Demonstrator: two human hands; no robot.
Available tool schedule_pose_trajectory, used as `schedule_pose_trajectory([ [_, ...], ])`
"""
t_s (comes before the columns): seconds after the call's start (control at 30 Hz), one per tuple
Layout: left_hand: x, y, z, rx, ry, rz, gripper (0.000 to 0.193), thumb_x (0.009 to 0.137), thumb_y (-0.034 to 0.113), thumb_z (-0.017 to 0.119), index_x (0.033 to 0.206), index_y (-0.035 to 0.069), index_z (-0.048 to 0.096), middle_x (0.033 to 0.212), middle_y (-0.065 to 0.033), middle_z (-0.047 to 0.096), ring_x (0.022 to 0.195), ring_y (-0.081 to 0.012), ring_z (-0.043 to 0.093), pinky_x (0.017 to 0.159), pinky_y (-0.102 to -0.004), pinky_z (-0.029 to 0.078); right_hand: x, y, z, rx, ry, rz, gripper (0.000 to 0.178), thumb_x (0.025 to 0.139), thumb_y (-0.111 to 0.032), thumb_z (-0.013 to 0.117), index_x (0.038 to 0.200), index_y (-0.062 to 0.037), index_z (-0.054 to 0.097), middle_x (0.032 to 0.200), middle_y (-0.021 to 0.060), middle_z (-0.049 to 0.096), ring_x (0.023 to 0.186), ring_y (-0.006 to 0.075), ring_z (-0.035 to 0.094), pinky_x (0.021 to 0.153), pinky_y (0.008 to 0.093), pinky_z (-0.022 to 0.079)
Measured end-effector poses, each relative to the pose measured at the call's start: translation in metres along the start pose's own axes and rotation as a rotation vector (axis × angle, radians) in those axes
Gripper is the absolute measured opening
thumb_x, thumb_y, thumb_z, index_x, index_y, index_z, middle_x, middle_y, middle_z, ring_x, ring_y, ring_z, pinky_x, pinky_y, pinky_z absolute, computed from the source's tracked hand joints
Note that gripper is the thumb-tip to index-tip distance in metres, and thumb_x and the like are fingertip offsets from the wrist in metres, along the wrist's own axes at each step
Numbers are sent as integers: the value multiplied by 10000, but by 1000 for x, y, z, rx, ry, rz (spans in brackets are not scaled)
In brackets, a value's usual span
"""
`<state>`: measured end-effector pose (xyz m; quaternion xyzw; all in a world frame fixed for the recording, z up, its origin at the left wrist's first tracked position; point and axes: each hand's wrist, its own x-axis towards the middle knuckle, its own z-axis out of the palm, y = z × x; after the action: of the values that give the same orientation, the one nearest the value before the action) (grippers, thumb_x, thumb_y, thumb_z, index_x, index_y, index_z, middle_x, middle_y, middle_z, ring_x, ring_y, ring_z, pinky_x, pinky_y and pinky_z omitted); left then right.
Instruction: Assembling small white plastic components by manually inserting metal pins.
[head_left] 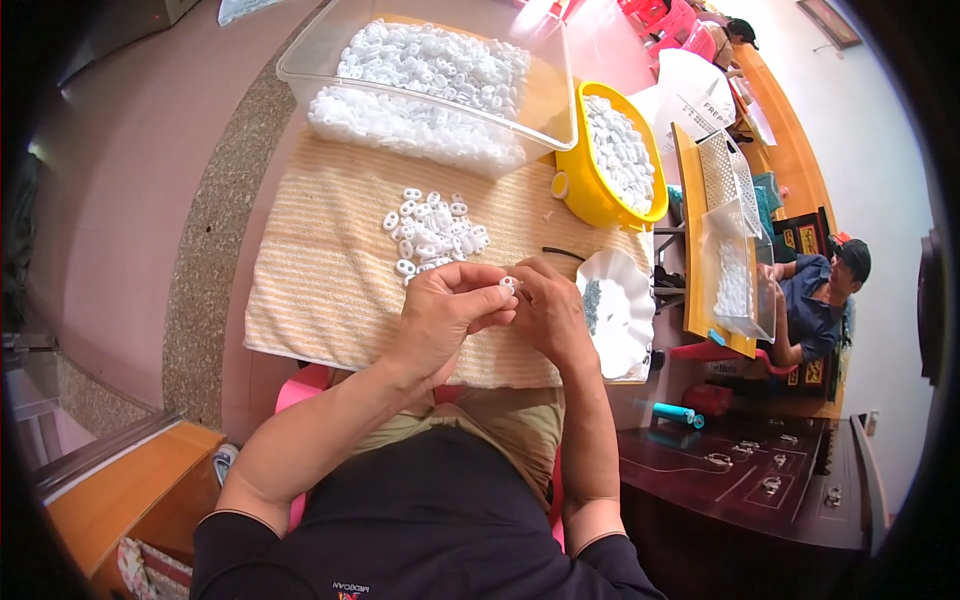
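Observation:
Between the thumb and forefinger of my left hand (450,308) is a small white plastic piece with holes (509,284). My right hand (552,308) is closed right beside it, fingertips bent in at the piece; what they pinch, if anything, is hidden. Just beyond my hands lies a loose pile of similar white two-holed pieces (432,228) on a striped yellowish towel (320,250). To the right of my right hand stands a white wavy-rimmed dish (628,335), with small dark grey bits (592,300) in it.
A clear bin (425,128) heaped with white pieces occupies the table's far side. Right of it stands a yellow tub (582,185) of small white parts. A thin black strip (562,252) lies near the dish. At another table a person (825,295) works over a clear container (745,300).

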<state>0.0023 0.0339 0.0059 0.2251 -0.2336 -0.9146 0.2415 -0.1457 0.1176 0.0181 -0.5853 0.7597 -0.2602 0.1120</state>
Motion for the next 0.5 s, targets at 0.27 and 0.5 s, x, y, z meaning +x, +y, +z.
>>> schedule_pose_trajectory([
  [0.27,0,2,0,12,11,6,145,838,-7,650,979,-11,615,884,-93,662,768,-157,662,730,-282,575,2,2,0,-7,-4,3,233,750,-34,623,980,-30,657,887,135,618,789,327,621,682,381,491],
  [0.5,0,2,0,1,6,6,151,835,-12,653,982,-11,616,879,-94,660,772,-160,664,731,-277,575,0,2,1,0,0,-12,177,759,-14,612,935,-14,636,848,144,600,760,331,606,657,387,478],
])
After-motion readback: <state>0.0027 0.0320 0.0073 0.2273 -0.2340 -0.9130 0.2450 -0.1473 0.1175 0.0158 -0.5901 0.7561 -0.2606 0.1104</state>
